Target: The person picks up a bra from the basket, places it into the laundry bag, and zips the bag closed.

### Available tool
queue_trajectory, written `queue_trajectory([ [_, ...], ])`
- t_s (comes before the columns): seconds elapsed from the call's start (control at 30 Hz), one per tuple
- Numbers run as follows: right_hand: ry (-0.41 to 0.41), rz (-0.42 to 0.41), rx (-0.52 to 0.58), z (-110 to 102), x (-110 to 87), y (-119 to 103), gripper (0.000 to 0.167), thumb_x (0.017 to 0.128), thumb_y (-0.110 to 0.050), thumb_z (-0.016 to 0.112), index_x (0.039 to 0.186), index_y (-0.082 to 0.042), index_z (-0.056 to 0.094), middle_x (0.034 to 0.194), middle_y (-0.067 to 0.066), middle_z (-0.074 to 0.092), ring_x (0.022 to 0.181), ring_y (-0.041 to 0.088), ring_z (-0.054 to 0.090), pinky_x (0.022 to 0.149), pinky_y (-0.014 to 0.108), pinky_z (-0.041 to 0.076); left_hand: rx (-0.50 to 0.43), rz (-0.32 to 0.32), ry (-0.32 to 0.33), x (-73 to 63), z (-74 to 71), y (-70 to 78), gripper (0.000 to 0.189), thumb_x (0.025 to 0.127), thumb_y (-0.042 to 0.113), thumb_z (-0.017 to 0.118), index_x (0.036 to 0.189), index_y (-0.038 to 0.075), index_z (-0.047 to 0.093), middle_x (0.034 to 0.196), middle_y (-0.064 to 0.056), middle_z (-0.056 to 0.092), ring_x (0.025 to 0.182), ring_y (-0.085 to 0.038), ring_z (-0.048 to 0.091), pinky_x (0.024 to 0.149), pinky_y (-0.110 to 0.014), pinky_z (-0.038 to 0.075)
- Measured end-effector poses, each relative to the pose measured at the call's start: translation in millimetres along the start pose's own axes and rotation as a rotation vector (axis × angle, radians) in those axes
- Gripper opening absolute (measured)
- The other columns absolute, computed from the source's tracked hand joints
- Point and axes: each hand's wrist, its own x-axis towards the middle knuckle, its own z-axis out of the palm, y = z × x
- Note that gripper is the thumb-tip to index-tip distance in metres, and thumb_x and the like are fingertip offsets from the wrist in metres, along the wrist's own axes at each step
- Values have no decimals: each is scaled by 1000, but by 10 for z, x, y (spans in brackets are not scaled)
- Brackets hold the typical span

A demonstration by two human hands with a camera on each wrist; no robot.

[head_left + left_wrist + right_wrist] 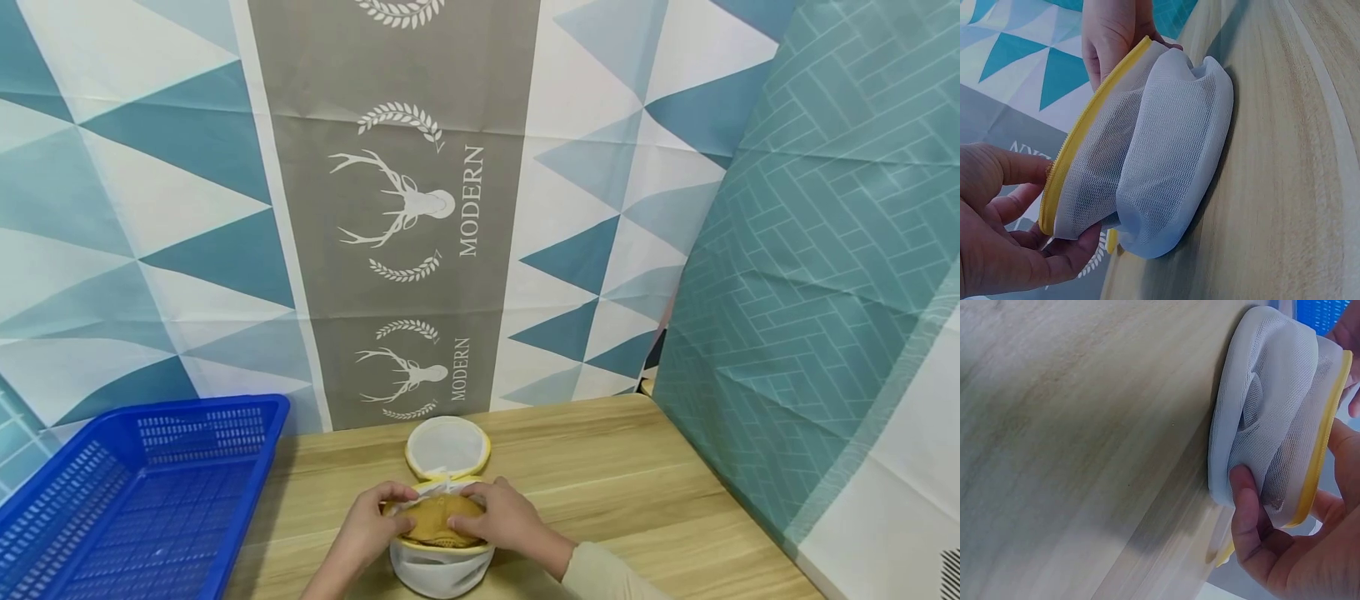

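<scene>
A white mesh laundry bag [441, 571] with a yellow zipper rim stands on the wooden table, its round lid [447, 447] folded open toward the wall. Inside its mouth sits a mustard-yellow bra [435, 518] with a patterned edge. My left hand [371, 523] grips the left side of the rim, thumb by the bra. From the right, my right hand [510, 518] holds the opposite side, its thumb also at the bra. In the right wrist view a fingertip [1242, 478] presses the outer mesh wall. The bra shows only dimly through the mesh in both wrist views.
A blue plastic basket [247, 500] with slotted walls stands at the left of the table [600, 467]. Behind hangs a patterned cloth [405, 292] with deer heads and triangles. A teal sheet [810, 275] bounds the right side.
</scene>
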Motion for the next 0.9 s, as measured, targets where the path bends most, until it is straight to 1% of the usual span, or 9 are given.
queue_trajectory([
  [0.07,-3,5,-4,3,5,-1,51,77,-54,68,116,-20,65,92,0,60,75,9,46,58,26,40,2,2,0,1,-4,2,24,72,-3,68,95,2,65,97,-6,64,94,-20,54,77,-29,42],
  [0.17,6,-4,-25,11,10,-1,50,77,-54,69,114,-21,65,90,-1,61,75,8,46,58,25,40,3,-8,6,-1,-10,8,17,79,-4,60,94,0,66,95,-8,63,83,-17,53,68,-25,42],
  [0.27,22,-23,-45,21,10,-7,48,76,-52,70,112,-20,66,87,-3,63,75,7,46,57,24,39,8,-21,10,-10,-18,22,18,84,-5,51,92,-1,67,95,-10,63,77,-16,50,60,-23,41],
  [0.33,28,-34,-56,26,6,-15,47,76,-51,72,111,-20,66,85,-4,62,73,6,44,56,23,38,16,-15,9,-18,-26,35,18,85,-6,50,91,-1,67,97,-12,63,79,-17,51,61,-23,41],
  [0.53,37,-50,-91,39,-3,-43,45,75,-48,74,109,-19,67,82,-4,57,69,6,41,53,21,36,34,-10,7,-46,-55,74,20,83,-8,51,89,0,67,99,-14,64,83,-19,53,63,-25,42],
  [0.73,45,-53,-116,60,0,-30,45,73,-47,75,109,-19,67,86,-2,56,68,5,43,51,21,37,73,-4,-12,-76,-92,126,18,83,-7,53,89,1,67,96,-11,65,84,-20,53,65,-27,43],
  [0.9,39,-42,-127,71,-6,-30,48,73,-48,75,110,-19,67,88,0,55,67,7,45,52,22,38,101,2,-10,-93,-96,154,19,80,-9,53,89,2,67,94,-9,65,80,-18,52,65,-27,42],
])
